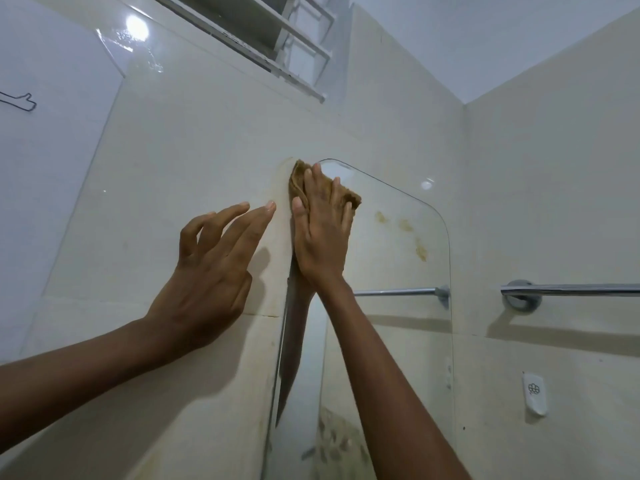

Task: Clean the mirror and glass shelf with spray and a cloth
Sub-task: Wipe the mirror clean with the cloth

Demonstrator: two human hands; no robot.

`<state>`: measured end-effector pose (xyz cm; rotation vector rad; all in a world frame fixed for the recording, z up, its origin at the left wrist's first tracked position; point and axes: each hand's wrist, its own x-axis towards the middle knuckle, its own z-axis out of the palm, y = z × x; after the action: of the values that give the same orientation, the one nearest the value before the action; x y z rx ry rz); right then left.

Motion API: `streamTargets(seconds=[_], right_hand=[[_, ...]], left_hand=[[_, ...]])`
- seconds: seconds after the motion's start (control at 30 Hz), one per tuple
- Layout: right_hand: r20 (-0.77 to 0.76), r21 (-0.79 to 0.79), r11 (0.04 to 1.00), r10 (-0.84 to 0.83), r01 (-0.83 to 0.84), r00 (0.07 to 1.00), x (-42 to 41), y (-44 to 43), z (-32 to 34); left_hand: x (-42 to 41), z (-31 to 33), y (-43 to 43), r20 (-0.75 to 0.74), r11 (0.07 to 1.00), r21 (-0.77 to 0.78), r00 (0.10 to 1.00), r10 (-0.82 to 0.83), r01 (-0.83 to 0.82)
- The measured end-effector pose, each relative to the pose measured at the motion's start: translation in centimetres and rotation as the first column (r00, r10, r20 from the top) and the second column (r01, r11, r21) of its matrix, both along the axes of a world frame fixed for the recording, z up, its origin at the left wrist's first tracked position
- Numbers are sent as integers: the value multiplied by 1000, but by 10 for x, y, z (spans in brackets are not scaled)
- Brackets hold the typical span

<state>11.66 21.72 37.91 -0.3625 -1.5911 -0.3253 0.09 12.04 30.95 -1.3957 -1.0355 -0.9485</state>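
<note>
1. Two hands up at the wall. My right hand [323, 230] lies flat, its fingers [317, 181] spread and pressing the brown cloth [349, 197] onto the mirror [398, 306] at its top left corner; nothing is gripped.
2. My left hand [211, 268] rests on the tile wall [173, 174] just beside the mirror's left edge, open, holding nothing.
3. Mirror's long axis runs vertical. Yellowish stains [420, 249] lie to the right of and slightly below the cloth, so the right hand is nearer; I judge the next wipe goes rightward and down.

Under your right palm the cloth [348, 197] looks soft, tan and nubbly. The mirror [398, 265] is smooth, glossy glass with brownish smears toward 3 o'clock of the cloth. The wall tiles [180, 161] are glossy cream; the towel rail [571, 289] at 4 o'clock is polished metal.
</note>
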Motion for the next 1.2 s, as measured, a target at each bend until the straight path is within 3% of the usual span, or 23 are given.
streamTargets(seconds=[0.13,0.27,0.4,0.9,1.2], right_hand=[[-4,6,1000,-1,1,1000,5,1,30],[22,35,999,7,-8,1000,13,7,40],[20,71,997,9,-10,1000,23,19,41],[-281,-82,996,8,-33,960,115,101,36],[-414,-272,962,-146,31,898,160,140,26]], left_hand=[[-1,-1,0,-120,985,-8,978,169,-172],[-3,-4,3,-360,932,5,869,339,-362],[-4,-5,5,-464,897,28,789,402,-441],[-2,-4,11,-460,919,103,801,383,-381],[-3,-4,14,-466,924,107,803,372,-366]])
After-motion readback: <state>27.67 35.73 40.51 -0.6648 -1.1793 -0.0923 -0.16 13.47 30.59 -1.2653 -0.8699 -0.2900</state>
